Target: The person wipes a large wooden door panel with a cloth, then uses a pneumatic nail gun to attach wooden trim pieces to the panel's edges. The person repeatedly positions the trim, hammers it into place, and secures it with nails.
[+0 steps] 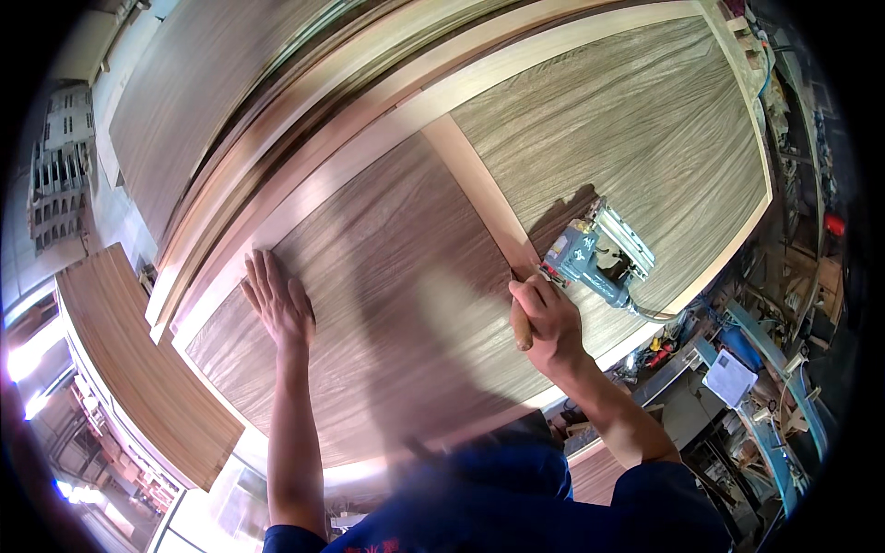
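A wide panel with dark wood grain [369, 249] lies in front of me, framed by pale wood strips. A pale crossbar [475, 180] divides it. My left hand [278, 300] rests flat with spread fingers at the panel's far left, its fingertips on the pale edge strip [323, 166]. My right hand [548, 318] is closed round a tool with a wooden handle [522, 327] beside the near end of the crossbar. The tool's working end is mostly hidden, so its kind is unclear. Just right of this hand, a grey-blue nail gun [590, 258] lies on the panel.
A hose [650, 316] runs from the nail gun over the panel's near right edge. Beyond the far edge lie stacked boards [230, 92]. Another wood-grain board [138, 369] stands at left. Cluttered tools and a blue metal frame [774, 461] fill the right.
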The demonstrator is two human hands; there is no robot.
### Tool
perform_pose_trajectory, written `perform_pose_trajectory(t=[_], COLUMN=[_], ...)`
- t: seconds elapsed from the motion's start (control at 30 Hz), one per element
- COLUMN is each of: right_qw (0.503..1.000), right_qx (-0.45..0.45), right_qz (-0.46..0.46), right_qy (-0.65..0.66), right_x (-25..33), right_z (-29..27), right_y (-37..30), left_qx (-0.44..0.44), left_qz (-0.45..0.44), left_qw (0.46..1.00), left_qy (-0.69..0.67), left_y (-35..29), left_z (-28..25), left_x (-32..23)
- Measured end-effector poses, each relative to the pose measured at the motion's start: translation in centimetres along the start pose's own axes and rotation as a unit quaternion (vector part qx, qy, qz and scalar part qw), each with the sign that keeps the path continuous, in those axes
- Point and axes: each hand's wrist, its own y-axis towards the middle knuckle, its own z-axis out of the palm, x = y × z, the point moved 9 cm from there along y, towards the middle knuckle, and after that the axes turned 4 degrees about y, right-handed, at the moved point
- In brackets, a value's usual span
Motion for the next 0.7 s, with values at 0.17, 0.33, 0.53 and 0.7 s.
perform_pose_trajectory(t=[0.17,0.33,0.53,0.7], right_qw=[0.989,0.989,0.992,0.99], right_qx=[0.029,0.019,0.03,0.017], right_qz=[-0.075,-0.087,-0.077,-0.09], right_qy=[-0.127,-0.115,-0.094,-0.108], right_x=[1.3,1.3,1.5,2.1], right_z=[0.5,0.6,0.7,0.5], right_y=[0.3,0.2,0.3,0.3], left_qx=[0.01,0.004,-0.004,-0.007], left_qz=[-0.003,0.0,0.003,0.004], left_qw=[1.0,1.0,1.0,1.0], left_qy=[0.017,0.013,0.001,-0.001], left_y=[0.0,0.0,0.0,-0.1], left_z=[-0.1,-0.3,-0.7,-0.6], left_x=[-0.1,-0.3,-0.5,-0.5])
